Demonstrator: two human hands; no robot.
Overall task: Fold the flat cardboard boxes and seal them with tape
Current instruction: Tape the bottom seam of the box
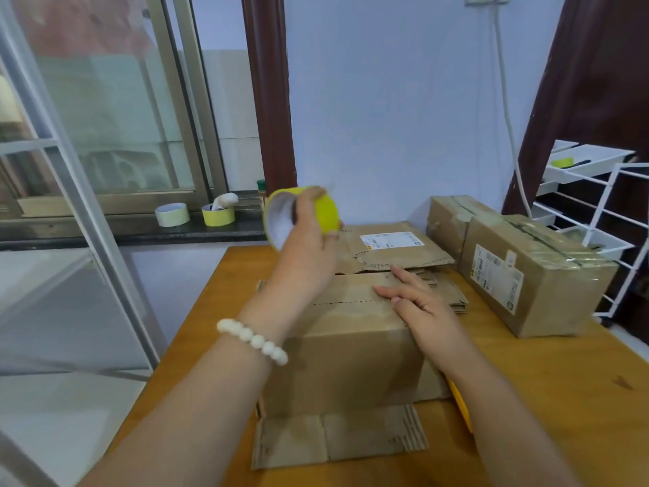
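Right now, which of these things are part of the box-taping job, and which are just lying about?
Job: tape roll in left hand, box under right hand, flat cardboard, sealed boxes.
Lying about: white sill roll, yellow sill roll, rack.

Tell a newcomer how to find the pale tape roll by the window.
Look left of the wooden table to the dark window ledge. Two rolls sit there: the pale roll on the left, and a yellow roll with something white poking out.

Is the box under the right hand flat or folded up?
Folded up: the box has upright walls, flaps closed under the right hand.
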